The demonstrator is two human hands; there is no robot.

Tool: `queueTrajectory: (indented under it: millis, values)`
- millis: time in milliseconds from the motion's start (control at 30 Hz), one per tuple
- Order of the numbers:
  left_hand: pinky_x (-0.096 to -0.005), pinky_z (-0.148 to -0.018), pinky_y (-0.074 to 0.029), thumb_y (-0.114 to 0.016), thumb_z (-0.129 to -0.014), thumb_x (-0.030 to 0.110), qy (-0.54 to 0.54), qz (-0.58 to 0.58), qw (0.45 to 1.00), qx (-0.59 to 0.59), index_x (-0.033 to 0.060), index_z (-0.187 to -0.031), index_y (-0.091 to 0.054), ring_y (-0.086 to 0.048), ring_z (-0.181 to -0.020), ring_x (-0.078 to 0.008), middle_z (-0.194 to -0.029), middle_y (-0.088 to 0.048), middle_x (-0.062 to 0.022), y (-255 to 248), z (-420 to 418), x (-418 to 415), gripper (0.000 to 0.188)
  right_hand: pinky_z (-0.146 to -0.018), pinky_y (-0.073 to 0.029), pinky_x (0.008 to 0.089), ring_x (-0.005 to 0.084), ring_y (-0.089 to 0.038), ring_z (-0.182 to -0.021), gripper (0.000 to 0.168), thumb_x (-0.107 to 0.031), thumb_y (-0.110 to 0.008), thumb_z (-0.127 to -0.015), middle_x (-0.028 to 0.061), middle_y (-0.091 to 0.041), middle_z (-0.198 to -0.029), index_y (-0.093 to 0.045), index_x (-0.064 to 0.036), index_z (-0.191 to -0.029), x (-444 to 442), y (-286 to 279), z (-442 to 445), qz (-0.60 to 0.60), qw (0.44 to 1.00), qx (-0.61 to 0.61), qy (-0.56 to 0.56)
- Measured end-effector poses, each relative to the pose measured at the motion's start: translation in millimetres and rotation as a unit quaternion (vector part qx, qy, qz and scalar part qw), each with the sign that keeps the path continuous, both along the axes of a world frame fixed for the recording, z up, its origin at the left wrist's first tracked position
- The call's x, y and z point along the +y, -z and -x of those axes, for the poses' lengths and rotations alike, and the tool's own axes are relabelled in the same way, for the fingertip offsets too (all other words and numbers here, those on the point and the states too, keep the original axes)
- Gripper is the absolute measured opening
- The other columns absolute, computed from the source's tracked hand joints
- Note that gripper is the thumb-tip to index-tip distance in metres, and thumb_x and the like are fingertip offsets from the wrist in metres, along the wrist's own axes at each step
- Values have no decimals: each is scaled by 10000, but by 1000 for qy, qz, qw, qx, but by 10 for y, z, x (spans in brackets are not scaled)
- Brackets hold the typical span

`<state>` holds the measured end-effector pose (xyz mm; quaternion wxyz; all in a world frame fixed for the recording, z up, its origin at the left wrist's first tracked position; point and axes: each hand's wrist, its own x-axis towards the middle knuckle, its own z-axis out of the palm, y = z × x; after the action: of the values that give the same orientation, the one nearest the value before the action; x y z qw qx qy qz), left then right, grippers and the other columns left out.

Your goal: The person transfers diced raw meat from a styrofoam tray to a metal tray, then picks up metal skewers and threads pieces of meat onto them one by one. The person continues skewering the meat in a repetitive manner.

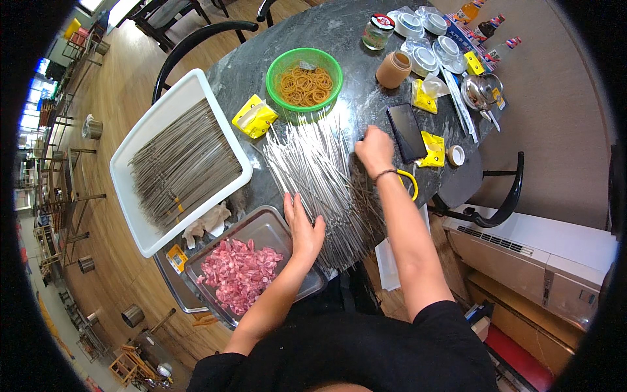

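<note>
A broad heap of thin metal skewers [313, 161] lies on the dark marbled table before me. My left hand [304, 229] rests against the heap's left edge, fingers extended and thumb apart, gripping nothing. To the right of the heap, my right hand [376, 151] is curled into a fist at the tabletop; nothing sticks out of it, though its palm is hidden. Cut raw meat [240, 274] is piled in a metal tray [267, 220], partly covered by my left forearm. Beside my right wrist shows a yellow handle loop [414, 185].
A white plastic tub [247, 171] of darker skewers [183, 166] stands left. Beyond the heap is a green basket [339, 73] of brown rings [304, 87]. A phone [407, 133], tissue packs [254, 116], an open jar [394, 71] and bottles [502, 49] occupy the table. Chairs [196, 41] surround it.
</note>
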<state>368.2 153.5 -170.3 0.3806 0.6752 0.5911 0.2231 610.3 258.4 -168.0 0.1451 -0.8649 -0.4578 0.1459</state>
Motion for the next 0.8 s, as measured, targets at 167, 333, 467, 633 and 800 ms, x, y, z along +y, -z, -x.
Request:
queueTrajectory:
  millis: [167, 333, 467, 633, 800]
  values:
    - [-452, -1186, -183, -658, -810, 83, -18, 14, 1000, -22, -92, -1459, -235, -176, -1447, -455, -1552, -154, -311, 102, 149, -60, 794, -630, -512, 318, 209, -656, -647, 164, -148, -672, -723, 110, -681, -696, -681, 0, -791, -304, -485, -426, -116, 963, 233, 75]
    - [-438, -1192, -174, -655, -848, 138, -54, 54, 997, -31, -120, -1458, -215, -193, -1445, -450, -1545, -174, -325, 148, 119, -38, 795, -595, -500, 288, 168, -607, -637, 126, 9, -654, -723, 57, -630, -758, -646, -25, -844, -725, -1310, -62, -320, 919, 155, -171]
    - [-409, -1196, -168, -616, -911, 214, -99, 117, 980, -126, -103, -1473, -217, -200, -1457, -403, -1550, -207, -297, 261, 158, -45, 759, -705, -533, 354, 266, -643, -807, 222, -19, -674, -711, 80, -656, -944, -647, -61, -927, -1211, -653, 419, -265, 863, 58, -427]
    - [-407, -1191, -186, -619, -917, 222, -114, 157, 970, -148, -85, -1480, -229, -230, -1449, -390, -1543, -247, -286, 313, 231, -64, 751, -898, -468, 445, 367, -571, -1019, 359, -82, -644, -807, 173, -608, -1141, -582, 12, -1148, -1111, -49, 532, -257, 924, 30, -283]
    - [-408, -1180, -215, -640, -908, 220, -109, 134, 976, -136, -93, -1470, -247, -286, -1414, -394, -1509, -295, -281, 350, 217, -125, 753, -972, -393, 466, 380, -485, -1110, 531, -141, -665, -844, 202, -503, -1290, -461, 64, -1289, -892, 156, 949, -138, 979, 46, -144]
